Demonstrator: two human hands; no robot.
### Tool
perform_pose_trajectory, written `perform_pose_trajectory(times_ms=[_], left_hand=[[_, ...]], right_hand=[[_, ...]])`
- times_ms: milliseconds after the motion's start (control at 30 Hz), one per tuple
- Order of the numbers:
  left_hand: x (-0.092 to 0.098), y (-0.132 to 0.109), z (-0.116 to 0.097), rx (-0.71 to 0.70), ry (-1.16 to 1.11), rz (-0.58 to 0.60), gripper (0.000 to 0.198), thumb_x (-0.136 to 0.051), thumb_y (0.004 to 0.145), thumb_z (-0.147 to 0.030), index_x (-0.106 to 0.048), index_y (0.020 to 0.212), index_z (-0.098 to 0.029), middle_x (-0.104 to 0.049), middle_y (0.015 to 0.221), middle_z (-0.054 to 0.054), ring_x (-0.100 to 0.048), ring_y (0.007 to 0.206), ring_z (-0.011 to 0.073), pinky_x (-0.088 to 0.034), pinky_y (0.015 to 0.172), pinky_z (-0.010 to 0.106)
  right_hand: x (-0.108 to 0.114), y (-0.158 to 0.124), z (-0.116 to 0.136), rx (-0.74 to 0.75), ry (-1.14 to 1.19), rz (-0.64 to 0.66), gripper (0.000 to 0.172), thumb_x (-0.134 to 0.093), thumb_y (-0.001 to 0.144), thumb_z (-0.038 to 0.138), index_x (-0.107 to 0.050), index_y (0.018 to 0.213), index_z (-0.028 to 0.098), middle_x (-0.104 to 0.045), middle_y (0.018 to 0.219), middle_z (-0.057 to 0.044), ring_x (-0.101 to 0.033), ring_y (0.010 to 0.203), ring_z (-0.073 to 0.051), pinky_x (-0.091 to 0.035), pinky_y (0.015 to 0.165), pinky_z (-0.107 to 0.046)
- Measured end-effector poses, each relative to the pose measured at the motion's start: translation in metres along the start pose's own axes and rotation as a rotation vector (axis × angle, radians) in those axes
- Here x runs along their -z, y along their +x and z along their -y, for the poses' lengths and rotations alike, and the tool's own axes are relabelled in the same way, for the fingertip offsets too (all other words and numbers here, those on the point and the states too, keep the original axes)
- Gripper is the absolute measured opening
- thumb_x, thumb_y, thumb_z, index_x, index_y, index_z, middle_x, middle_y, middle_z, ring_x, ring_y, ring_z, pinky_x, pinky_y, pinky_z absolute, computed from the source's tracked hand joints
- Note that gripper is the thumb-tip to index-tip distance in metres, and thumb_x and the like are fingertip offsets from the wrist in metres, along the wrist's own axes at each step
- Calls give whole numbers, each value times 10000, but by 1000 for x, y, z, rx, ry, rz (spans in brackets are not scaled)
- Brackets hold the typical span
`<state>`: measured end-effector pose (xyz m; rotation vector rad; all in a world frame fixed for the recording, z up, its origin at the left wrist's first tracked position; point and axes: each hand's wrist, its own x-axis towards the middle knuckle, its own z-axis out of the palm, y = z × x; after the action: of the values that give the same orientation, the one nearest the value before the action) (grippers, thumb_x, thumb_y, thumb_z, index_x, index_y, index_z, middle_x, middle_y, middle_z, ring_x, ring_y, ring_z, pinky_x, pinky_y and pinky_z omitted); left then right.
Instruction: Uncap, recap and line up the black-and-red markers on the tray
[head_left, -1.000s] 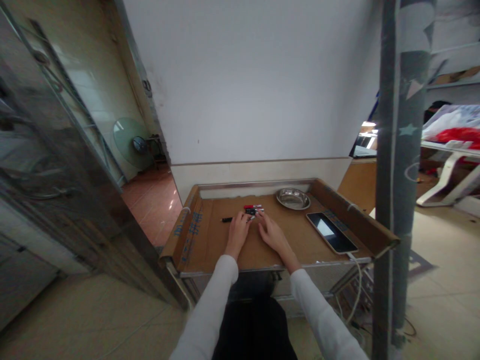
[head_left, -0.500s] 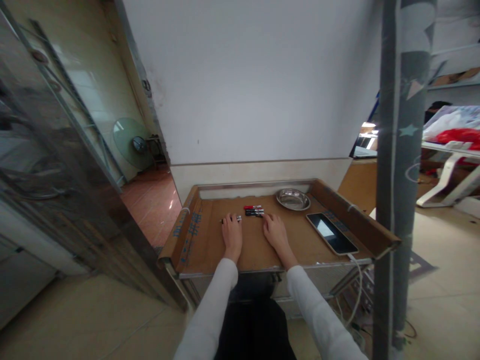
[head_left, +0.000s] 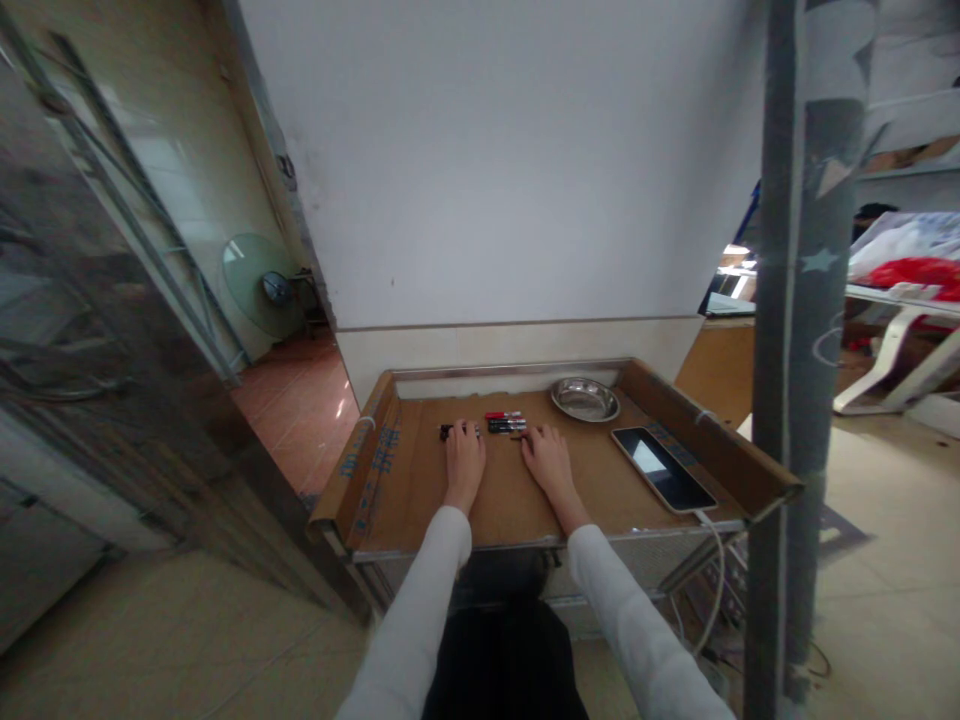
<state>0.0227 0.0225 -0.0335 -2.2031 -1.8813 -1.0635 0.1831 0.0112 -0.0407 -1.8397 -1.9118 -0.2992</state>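
On the brown cardboard, my left hand (head_left: 465,465) rests palm down with its fingers curled over black markers (head_left: 445,432). Their dark ends stick out to the left of the fingers, which hide the rest. A short row of markers (head_left: 507,425) lies side by side between my hands, with a red marker (head_left: 502,414) at the far side and black ones nearer. My right hand (head_left: 549,462) is at the right of this row, its fingers bent down. A thin dark tip, seemingly of a black marker (head_left: 516,437), shows at its fingertips.
A round steel dish (head_left: 586,399) stands at the back right of the cardboard-lined table (head_left: 420,510). A phone (head_left: 664,468) with a white cable (head_left: 720,570) lies at the right. Raised cardboard sides (head_left: 731,450) edge the table; a grey post (head_left: 795,360) stands beyond.
My left hand has shifted slightly forward over the black markers, so more of their dark ends show. My right hand has drawn slightly nearer to me, with a dark tip now beside its fingers.
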Motion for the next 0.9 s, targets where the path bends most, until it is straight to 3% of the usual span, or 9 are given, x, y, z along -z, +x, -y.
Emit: perform_pose_trajectory(times_ms=[133,400,600,900], left_hand=[[-4,-1,-10,-220,-108,118,199,-461,834,-117,-511,1014,-184,-512,1054,78,-510,1003,199,-410,909,370],[-16,3,-19,-214,-110,141,119,-473,852,-159,-520,959,-178,-522,1017,82,-510,992,212,-414,907,386],[-18,3,-17,-201,-114,145,104,-456,862,-152,-512,947,-172,-533,999,82,-517,988,209,-420,908,380],[-17,4,-17,-183,-103,149,90,-477,863,-163,-524,940,-159,-544,998,90,-516,986,214,-418,907,388]], right_hand=[[-3,1,-1,-5,3,1,198,-444,876,240,-594,988,174,-575,976,-100,-490,920,-211,-330,783,-308],[-1,3,-2,-17,-2,3,190,-430,889,244,-595,953,173,-589,969,-100,-500,912,-215,-325,780,-314],[1,2,-1,26,2,10,194,-427,897,259,-594,954,180,-598,968,-92,-505,907,-211,-322,776,-313],[3,3,0,-26,-35,9,227,-401,908,250,-602,972,167,-599,976,-107,-506,922,-220,-321,772,-319]])
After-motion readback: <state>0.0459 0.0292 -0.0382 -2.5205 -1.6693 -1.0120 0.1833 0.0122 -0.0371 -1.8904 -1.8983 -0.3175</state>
